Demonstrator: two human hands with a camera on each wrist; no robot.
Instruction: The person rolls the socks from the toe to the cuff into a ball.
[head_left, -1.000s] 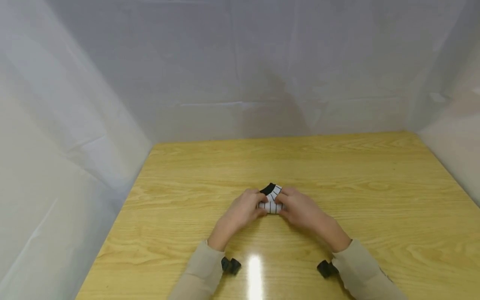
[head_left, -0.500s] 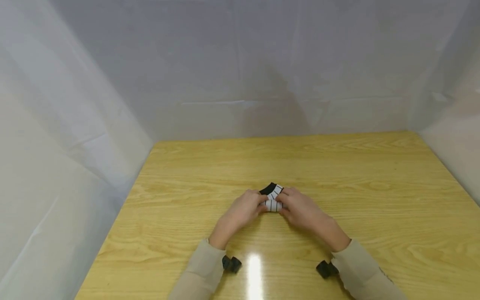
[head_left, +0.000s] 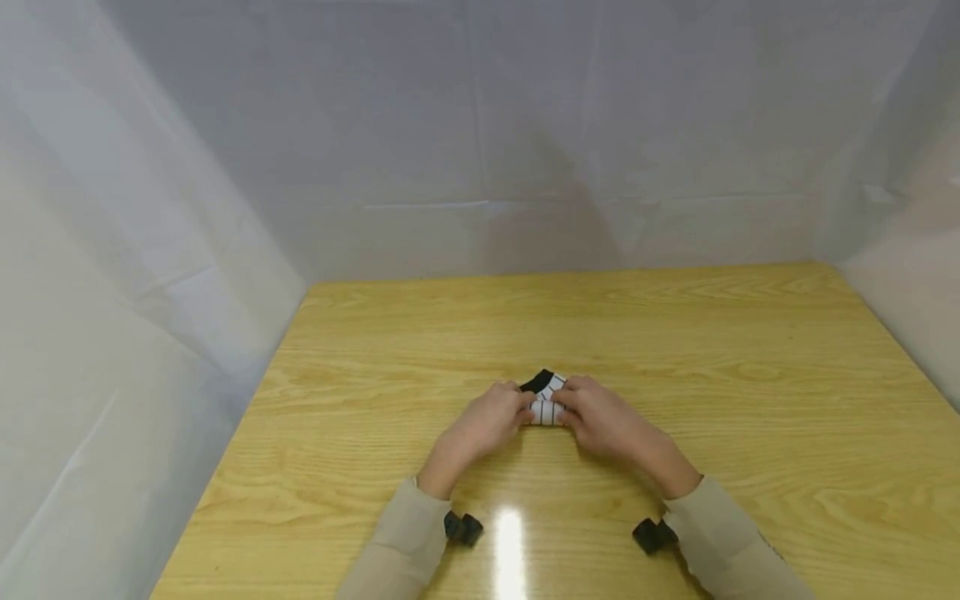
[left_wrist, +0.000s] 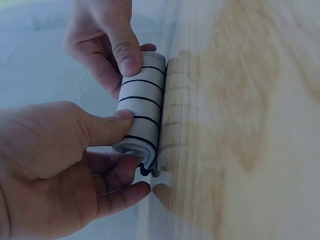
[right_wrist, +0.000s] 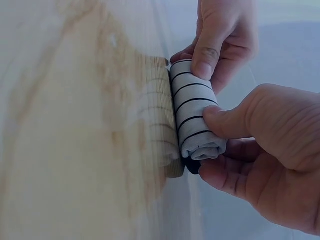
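Head camera is looking down on a person in beige sleeves working at a light wooden surface, where both hands are meeting over a rolled sock, white with thin black stripes and a black end. The roll is lying on the surface near its middle, between the two hands. The left hand is gripping the roll's left end, and the right hand is gripping its right end.

Left wrist camera is showing the left hand pressing its thumb onto the striped roll while its curled fingers are wrapping underneath, with the right hand pinching the far end, thumb on top. Right wrist camera is giving the mirror view: the right hand is clamping the near end of the sock between thumb and curled fingers, and the left hand is pinching the far end. The spiral of the rolled fabric is showing at the near end, with black fabric just beneath it. White sheeting is hanging around the surface on three sides.
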